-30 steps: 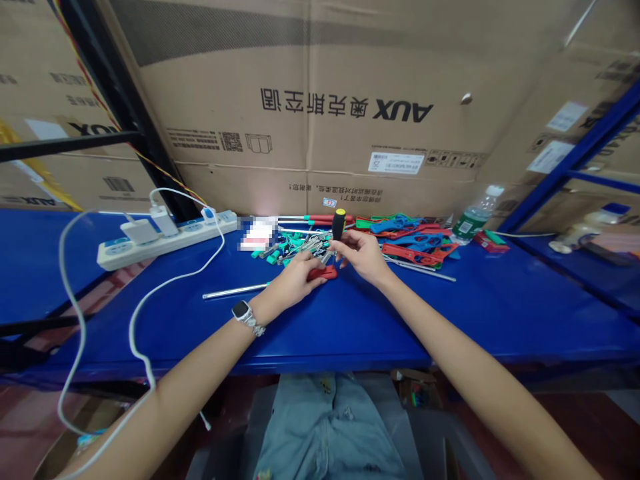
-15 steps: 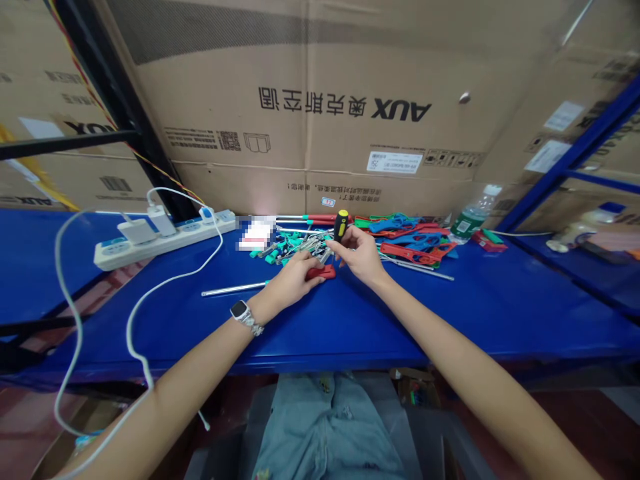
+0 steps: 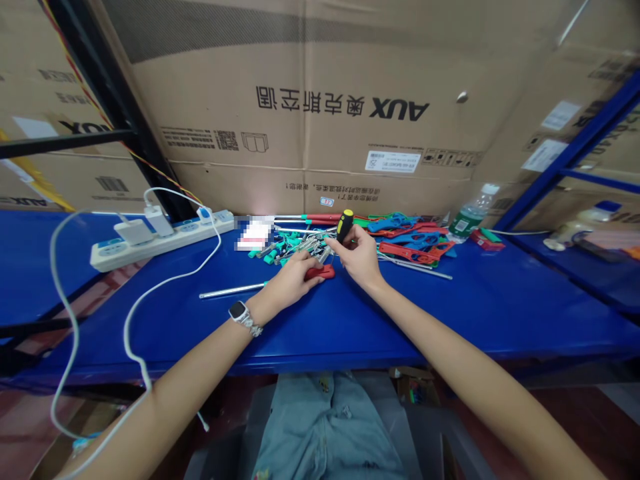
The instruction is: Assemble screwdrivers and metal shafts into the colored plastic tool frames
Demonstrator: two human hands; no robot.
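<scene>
My left hand (image 3: pixel 296 277) is closed around a red plastic handle (image 3: pixel 326 271) low over the blue table. In my right hand (image 3: pixel 357 255) is a black and yellow screwdriver (image 3: pixel 345 225), gripped by fingertips and leaning slightly, its tip pointing down at the red handle. Whether the tip touches the handle I cannot tell. Just behind both hands lies a pile of metal pieces with teal ends (image 3: pixel 280 248). A metal rod (image 3: pixel 233 291) sticks out to the left of my left hand, its other end hidden by the hand.
Red and blue plastic parts (image 3: pixel 417 250) are heaped to the right, near a water bottle (image 3: pixel 470 215). A white power strip (image 3: pixel 163 243) with chargers and a trailing white cable (image 3: pixel 131 320) sits at the left. Cardboard (image 3: pixel 325 67) stands behind the blue table (image 3: pixel 400 333).
The screwdriver's handle leans a little more to the right, and its tip has shifted slightly on the red handle's side. My left hand keeps its hold; the whole view moved slightly.
</scene>
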